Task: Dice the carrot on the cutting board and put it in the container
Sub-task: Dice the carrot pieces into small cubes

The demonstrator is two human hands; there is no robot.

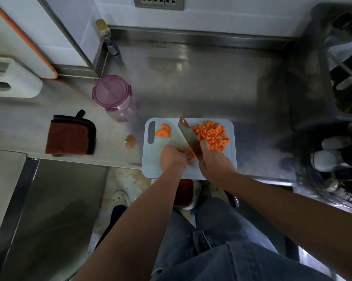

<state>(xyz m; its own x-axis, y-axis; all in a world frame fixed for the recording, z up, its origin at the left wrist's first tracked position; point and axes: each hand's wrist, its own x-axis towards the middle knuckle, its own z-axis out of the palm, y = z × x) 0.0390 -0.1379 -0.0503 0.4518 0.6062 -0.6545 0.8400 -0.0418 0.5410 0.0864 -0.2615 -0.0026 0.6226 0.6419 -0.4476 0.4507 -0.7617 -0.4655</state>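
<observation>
A pale blue cutting board (150, 165) lies at the counter's front edge. A pile of diced carrot (211, 134) covers its right side, and a few half-round carrot slices (163, 130) rest near its handle slot at the left. My left hand (174, 158) pins a small carrot piece (192, 153) on the board, mostly hidden by fingers and blade. My right hand (214, 162) grips a cleaver (188, 134), whose blade rests against that piece. The purple-lidded clear container (112, 94) stands closed, left of and behind the board.
A carrot top end (131, 141) lies on the steel counter left of the board. A folded brown cloth (70, 135) sits further left. A bottle (108, 37) stands at the back corner. A dark crate (337, 78) with utensils and bottles fills the right side.
</observation>
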